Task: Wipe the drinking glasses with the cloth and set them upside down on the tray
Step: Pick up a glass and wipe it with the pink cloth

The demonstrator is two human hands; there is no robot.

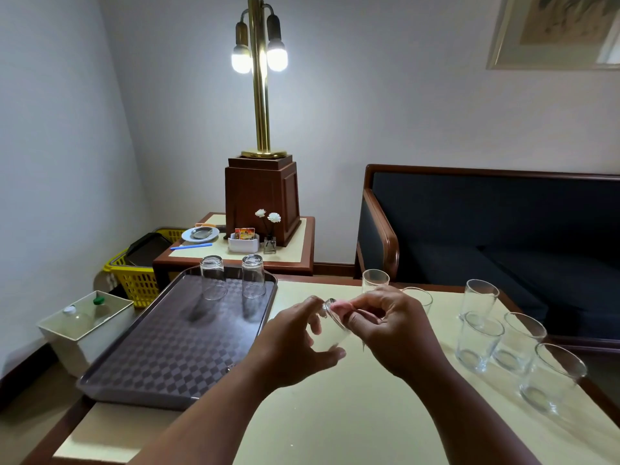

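The right grip (389, 330) is pinching the upper end of the held glass (335, 333) between curled fingertips and thumb. The left grip (295, 344) is cupping its lower side, fingers bending round the wall and the thumb lying underneath. Both are closing on that one glass, which is hanging tilted in the air above the table (352, 414), just beside the right edge of the tray (174, 347). I cannot tell whether a cloth is between the fingers and the glass; none is showing plainly.

The glass is looking thin-walled, clear and smooth, so it is likely handling as light, rigid, brittle and slippery against bare fingers. Holding it round the wall with several fingers and a thumb opposite is probably safer than pinching the rim, and the thicker base is likely the sturdiest place to hold while turning it mouth down. Squeezing hard on the thin rim is risking a crack, and knocking it against the tray lip is risking a chip.

On the far end of the tray, one inverted glass (212, 278) and a second inverted glass (254, 276) are standing near each other. Two upright glasses (375, 280) are waiting just behind the right grip, and a cluster of four upright glasses (479, 340) is standing on the right side of the table, so most of the job is looking undone.
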